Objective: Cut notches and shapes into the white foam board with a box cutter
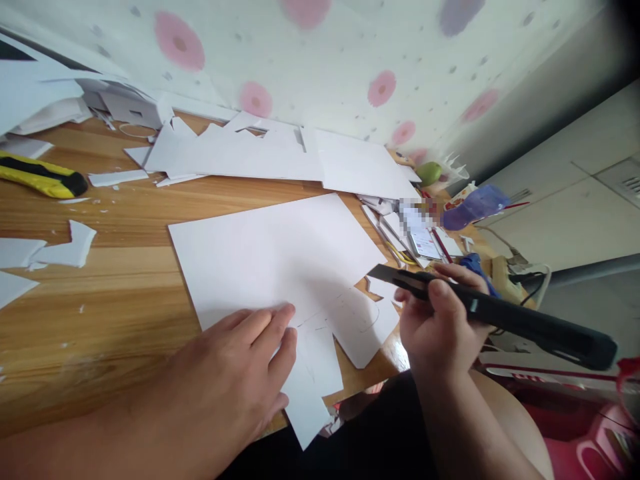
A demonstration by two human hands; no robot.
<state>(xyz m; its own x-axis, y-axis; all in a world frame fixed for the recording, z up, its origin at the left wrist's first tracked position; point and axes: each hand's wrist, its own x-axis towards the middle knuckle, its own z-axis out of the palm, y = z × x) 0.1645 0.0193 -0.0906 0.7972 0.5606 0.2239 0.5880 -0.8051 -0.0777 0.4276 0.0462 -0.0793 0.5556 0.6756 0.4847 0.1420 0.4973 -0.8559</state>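
Black knife (515, 319), clasped by the right fingers (447, 301), is at the right edge of the sheet (265, 253), long axis pointing blade-first inward, with extended left fingers (273, 328) resting on it.

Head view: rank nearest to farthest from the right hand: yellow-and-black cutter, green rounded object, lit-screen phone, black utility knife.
1. Black utility knife, in the right hand.
2. Lit-screen phone, just beyond.
3. Green rounded object, farther back.
4. Yellow-and-black cutter, far left.

Wood-grained counter (125, 287) — large white sheet (260, 260) overhanging the front edge, yellow-and-black cutter (35, 173) at left, white offcuts (70, 249) nearby, cut sheets (240, 155) behind.
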